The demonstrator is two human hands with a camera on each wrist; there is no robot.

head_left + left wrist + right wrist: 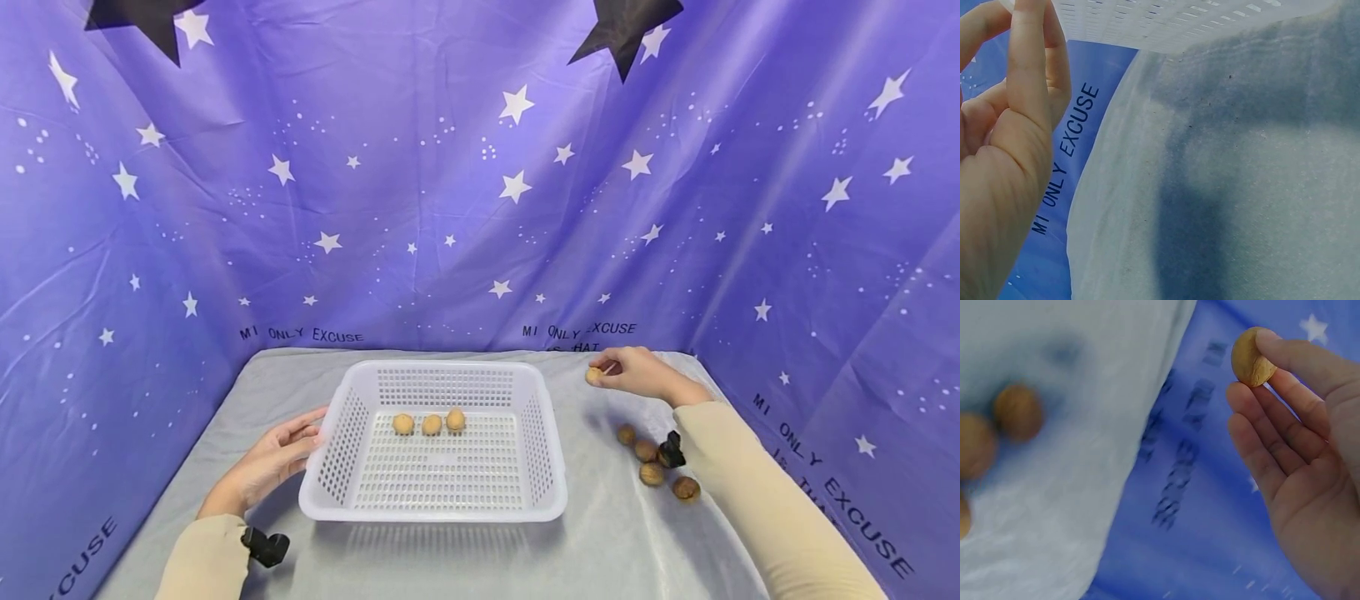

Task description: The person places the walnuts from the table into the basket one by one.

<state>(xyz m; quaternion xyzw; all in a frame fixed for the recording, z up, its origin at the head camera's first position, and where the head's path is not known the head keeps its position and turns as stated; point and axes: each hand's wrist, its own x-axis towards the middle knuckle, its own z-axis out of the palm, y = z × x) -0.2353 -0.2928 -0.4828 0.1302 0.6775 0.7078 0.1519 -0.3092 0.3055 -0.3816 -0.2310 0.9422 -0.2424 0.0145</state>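
- Walnut (594, 376) pinched in right hand (633, 372) fingertips near bench (600, 550) far right corner.
- Left hand (281, 457), fingers relaxed, steadies basket (341, 454) left wall.
- Judged step: transfer; next move requires carrying over basket rim.

The purple star backdrop (480, 208) carries the repeated words "MI ONLY EXCUSE"

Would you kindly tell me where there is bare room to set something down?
Free: the basket floor in front of its three walnuts, and the cloth before the basket. Crowded: right of the basket, where four loose walnuts lie.
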